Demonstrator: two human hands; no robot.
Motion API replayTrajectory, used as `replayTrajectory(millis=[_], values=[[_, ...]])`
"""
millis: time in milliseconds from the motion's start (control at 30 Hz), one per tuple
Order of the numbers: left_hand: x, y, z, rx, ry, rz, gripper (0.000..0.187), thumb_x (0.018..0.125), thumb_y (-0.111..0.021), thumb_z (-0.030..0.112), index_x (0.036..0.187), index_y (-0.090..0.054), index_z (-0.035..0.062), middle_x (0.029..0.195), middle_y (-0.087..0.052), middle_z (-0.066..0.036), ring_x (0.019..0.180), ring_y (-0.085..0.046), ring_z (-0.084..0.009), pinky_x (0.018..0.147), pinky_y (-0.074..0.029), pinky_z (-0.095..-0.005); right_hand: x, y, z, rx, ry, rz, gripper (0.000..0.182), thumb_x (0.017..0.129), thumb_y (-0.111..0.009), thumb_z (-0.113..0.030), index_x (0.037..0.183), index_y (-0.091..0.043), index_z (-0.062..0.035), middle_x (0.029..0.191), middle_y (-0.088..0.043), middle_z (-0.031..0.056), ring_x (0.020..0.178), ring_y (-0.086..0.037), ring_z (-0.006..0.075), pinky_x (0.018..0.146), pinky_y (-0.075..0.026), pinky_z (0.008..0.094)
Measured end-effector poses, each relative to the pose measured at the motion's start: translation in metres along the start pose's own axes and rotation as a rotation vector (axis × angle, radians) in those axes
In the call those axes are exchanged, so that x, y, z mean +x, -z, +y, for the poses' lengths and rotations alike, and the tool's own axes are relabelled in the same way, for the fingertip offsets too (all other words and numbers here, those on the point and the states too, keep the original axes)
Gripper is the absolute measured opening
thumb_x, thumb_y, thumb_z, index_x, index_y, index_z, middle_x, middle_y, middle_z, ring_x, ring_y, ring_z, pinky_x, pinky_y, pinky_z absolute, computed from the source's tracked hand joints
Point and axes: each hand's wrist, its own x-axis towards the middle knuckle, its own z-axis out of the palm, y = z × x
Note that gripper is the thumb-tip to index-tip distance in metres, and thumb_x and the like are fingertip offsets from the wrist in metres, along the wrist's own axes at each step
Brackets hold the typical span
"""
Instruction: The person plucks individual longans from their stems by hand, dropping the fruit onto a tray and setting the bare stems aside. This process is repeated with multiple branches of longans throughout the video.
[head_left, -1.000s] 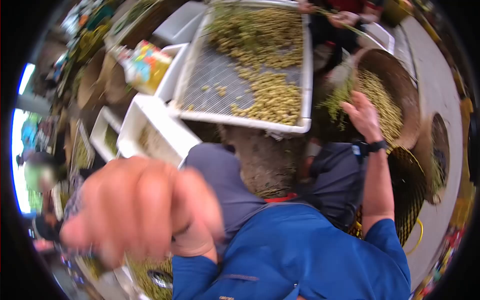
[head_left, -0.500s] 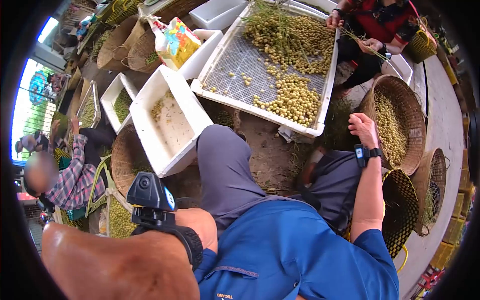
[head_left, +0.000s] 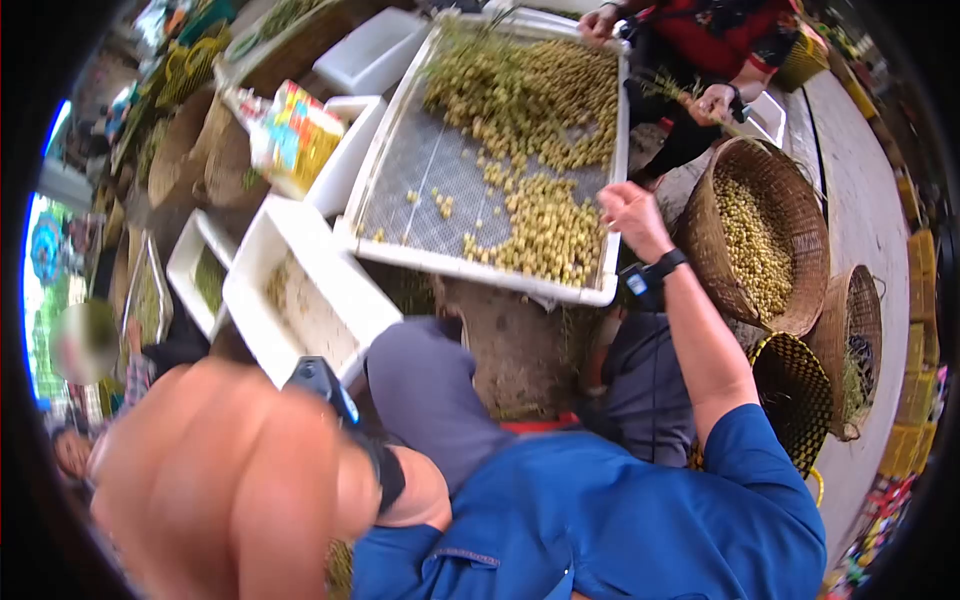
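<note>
Close to the camera at lower left is my left hand [head_left: 225, 470], blurred and with its fingers bent; what they hold, if anything, is hidden. My right hand [head_left: 637, 217] is at the right rim of a white-framed mesh tray [head_left: 400, 165], its fingers curled together. Anything inside that grip is too small to make out. Round yellowish-brown fruits [head_left: 548, 228] lie loose in the tray near this hand. Farther back in it are more fruits with green stems [head_left: 480, 70]. A wicker basket [head_left: 808, 235] holding similar fruits stands right of my right hand.
Opposite, a person in a red patterned top [head_left: 715, 50] handles green stems. White foam boxes [head_left: 250, 285] and a colourful bag [head_left: 295, 140] stand left of the tray. A black-and-yellow woven basket [head_left: 790, 400] is by my right elbow. Another person [head_left: 75, 450] sits at far left.
My right hand has moved left and forward, from beside the wicker basket to the tray's right rim. My left hand has turned in front of the camera and shows bent fingers. The view has shifted.
</note>
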Motion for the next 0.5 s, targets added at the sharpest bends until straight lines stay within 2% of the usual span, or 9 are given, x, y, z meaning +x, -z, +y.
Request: replayTrajectory(millis=[33,67,100,133,167,233,333,433,500], values=[[0.009,0.023,-0.004,0.179,-0.065,0.132,0.024,0.091,-0.058,0.02,0.069,-0.058,0.0092,0.063,-0.053,0.0,0.056,-0.053,-0.0121,0.053,-0.048,-0.0304,0.018,-0.008,0.018,0.043,-0.008,0.029,0.03,0.093,-0.069,-0.024,0.109,-0.066,0.0012,0.081,-0.065,0.0007,0.067,-0.06,0.0103,0.059,-0.05,0.0274],[0.012,0.059,0.01,0.276,0.099,0.175,0.024,0.092,-0.058,0.024,0.075,-0.062,0.0068,0.062,-0.054,0.0,0.054,-0.052,-0.0128,0.063,-0.051,-0.0337,0.04,-0.013,0.04,-0.105,0.022,0.087,0.038,0.09,-0.07,-0.027,0.114,-0.065,0.0024,0.091,-0.07,0.0067,0.079,-0.066,0.0173,0.07,-0.054,0.0325],[0.013,0.101,-0.005,0.326,0.03,0.312,0.028,0.092,-0.063,0.031,0.077,-0.064,0.007,0.067,-0.062,-0.003,0.062,-0.057,-0.0126,0.086,-0.046,-0.0414,0.053,-0.019,0.05,-0.257,0.086,0.163,0.044,0.089,-0.071,-0.03,0.117,-0.063,0.0027,0.104,-0.072,0.0135,0.096,-0.068,0.0229,0.084,-0.053,0.036],[0.004,0.145,-0.005,0.634,0.023,0.541,0.031,0.093,-0.062,0.035,0.091,-0.065,0.0036,0.076,-0.063,-0.006,0.072,-0.06,-0.0165,0.086,-0.048,-0.0438,0.058,-0.023,0.044,-0.36,0.107,0.205,0.048,0.089,-0.071,-0.03,0.122,-0.061,0.0022,0.115,-0.069,0.0186,0.107,-0.066,0.0262,0.092,-0.05,0.0377],[-0.005,0.188,-0.005,0.835,0.081,0.589,0.034,0.097,-0.06,0.035,0.098,-0.065,0.0016,0.085,-0.065,-0.009,0.079,-0.062,-0.0201,0.086,-0.05,-0.0432,0.075,-0.029,0.057,-0.323,0.079,0.213,0.055,0.09,-0.069,-0.032,0.131,-0.055,0.0029,0.116,-0.067,0.0183,0.097,-0.068,0.0255,0.083,-0.054,0.0373],[-0.029,0.241,-0.008,1.006,0.254,0.851,0.026,0.099,-0.058,0.026,0.103,-0.065,0.0008,0.085,-0.066,-0.009,0.079,-0.064,-0.0199,0.083,-0.053,-0.039,0.088,-0.045,0.048,-0.042,-0.052,0.216,0.061,0.093,-0.066,-0.034,0.137,-0.047,0.0046,0.117,-0.065,0.0183,0.084,-0.067,0.0225,0.068,-0.055,0.0358],[-0.056,0.271,-0.013,1.124,0.496,0.987,0.014,0.098,-0.06,0.012,0.102,-0.067,0.0003,0.084,-0.068,-0.005,0.075,-0.065,-0.0136,0.076,-0.054,-0.0288,0.116,-0.055,0.046,0.055,-0.101,0.201,0.062,0.095,-0.063,-0.032,0.139,-0.043,0.006,0.113,-0.064,0.0162,0.074,-0.063,0.0179,0.055,-0.051,0.0325],[-0.052,0.271,-0.024,1.142,0.603,0.938,0.014,0.097,-0.063,0.012,0.101,-0.068,-0.0003,0.085,-0.069,-0.005,0.076,-0.065,-0.0119,0.076,-0.054,-0.027,0.137,-0.069,0.041,0.091,-0.144,0.167,0.044,0.096,-0.063,-0.027,0.126,-0.055,0.0045,0.081,-0.061,0.0057,0.059,-0.056,0.0119,0.049,-0.045,0.0293],[-0.054,0.274,-0.029,1.127,0.608,0.926,0.014,0.097,-0.064,0.012,0.101,-0.069,-0.0004,0.086,-0.069,-0.005,0.077,-0.065,-0.0112,0.076,-0.054,-0.0257,0.148,-0.074,0.045,0.113,-0.175,0.129,0.039,0.096,-0.063,-0.028,0.12,-0.057,0.0033,0.077,-0.06,0.0043,0.056,-0.053,0.0108,0.048,-0.044,0.0289]])
